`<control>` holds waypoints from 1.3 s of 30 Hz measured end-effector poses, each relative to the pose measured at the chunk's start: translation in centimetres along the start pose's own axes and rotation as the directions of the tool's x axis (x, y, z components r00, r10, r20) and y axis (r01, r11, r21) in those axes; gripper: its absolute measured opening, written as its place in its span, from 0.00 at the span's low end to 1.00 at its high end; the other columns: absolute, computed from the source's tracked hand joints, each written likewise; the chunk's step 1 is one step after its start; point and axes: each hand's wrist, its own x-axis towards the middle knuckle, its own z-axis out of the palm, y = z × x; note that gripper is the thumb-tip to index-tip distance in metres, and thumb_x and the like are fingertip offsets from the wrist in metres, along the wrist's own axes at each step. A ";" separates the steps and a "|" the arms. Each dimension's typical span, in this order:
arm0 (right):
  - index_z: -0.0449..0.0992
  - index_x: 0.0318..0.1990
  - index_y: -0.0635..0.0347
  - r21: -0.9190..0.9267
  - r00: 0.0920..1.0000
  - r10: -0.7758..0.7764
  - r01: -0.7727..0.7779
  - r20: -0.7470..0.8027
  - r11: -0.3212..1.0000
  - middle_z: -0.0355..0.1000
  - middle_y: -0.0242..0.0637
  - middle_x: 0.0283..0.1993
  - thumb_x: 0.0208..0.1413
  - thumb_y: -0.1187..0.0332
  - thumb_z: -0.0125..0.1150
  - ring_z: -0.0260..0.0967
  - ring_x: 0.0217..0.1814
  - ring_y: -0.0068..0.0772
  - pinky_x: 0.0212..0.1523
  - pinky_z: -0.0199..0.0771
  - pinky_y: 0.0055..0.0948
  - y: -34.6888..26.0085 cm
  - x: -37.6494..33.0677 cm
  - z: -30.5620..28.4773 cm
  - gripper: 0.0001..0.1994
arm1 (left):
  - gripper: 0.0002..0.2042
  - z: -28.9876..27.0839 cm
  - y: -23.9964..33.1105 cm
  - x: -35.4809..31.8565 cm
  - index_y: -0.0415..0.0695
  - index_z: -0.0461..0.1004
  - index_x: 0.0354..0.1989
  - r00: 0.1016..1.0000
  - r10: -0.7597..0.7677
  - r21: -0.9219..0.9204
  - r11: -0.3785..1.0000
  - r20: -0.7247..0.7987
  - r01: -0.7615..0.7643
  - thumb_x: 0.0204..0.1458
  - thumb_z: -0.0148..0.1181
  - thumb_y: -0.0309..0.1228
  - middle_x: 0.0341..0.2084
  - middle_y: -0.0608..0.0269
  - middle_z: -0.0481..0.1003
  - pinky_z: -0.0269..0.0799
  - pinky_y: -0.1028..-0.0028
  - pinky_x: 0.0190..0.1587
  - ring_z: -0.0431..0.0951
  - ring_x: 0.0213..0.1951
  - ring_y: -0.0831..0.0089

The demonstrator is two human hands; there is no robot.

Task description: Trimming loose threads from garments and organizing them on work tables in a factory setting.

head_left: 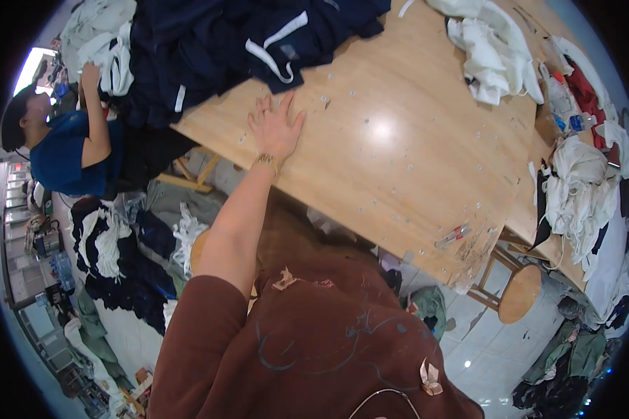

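Note:
My left hand [276, 130] lies palm down near the left edge of the wooden table [398, 160], fingers spread, holding nothing. A bracelet is on its wrist. Just beyond the fingertips is the edge of a heap of navy garments [210, 49] with white drawstrings [276, 43]. Whether the fingers touch that cloth, I cannot tell. My right hand is out of view.
White garments [493, 59] lie at the table's far right, and a small red-and-clear tool [453, 236] near its front corner. A round stool [519, 293] stands at right. Another person [70, 150] works at left beside pale cloth [105, 45]. Dark clothes [129, 272] cover floor.

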 end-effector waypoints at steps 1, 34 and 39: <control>0.66 0.46 0.61 0.024 0.999 -0.039 0.040 -0.014 0.999 0.67 0.46 0.44 0.52 0.58 0.54 0.65 0.45 0.41 0.45 0.65 0.35 -0.9 1.5 0.5 0.18 | 0.27 -0.1 -0.3 -0.2 0.63 0.60 0.59 1.000 -0.013 0.022 1.000 0.023 0.013 0.49 0.49 0.52 0.60 0.48 0.54 0.38 0.46 0.61 0.47 0.64 0.54; 0.71 0.41 0.62 0.954 0.645 0.710 0.271 -0.281 0.131 0.71 0.35 0.29 0.55 0.63 0.53 0.71 0.28 0.25 0.25 0.70 0.22 -13.4 9.4 8.3 0.13 | 0.26 2.3 0.0 3.3 0.49 0.58 0.58 0.931 0.308 0.048 0.945 0.195 -0.323 0.52 0.51 0.44 0.54 0.48 0.61 0.52 0.57 0.57 0.55 0.58 0.53; 0.74 0.37 0.64 0.930 0.587 0.747 0.027 -0.311 0.367 0.73 0.36 0.27 0.54 0.62 0.53 0.71 0.25 0.26 0.25 0.69 0.23 -10.8 7.4 11.6 0.13 | 0.26 2.3 3.3 3.4 0.48 0.57 0.58 0.815 0.489 -0.026 0.861 0.311 -0.508 0.52 0.51 0.44 0.54 0.47 0.60 0.52 0.57 0.57 0.55 0.58 0.53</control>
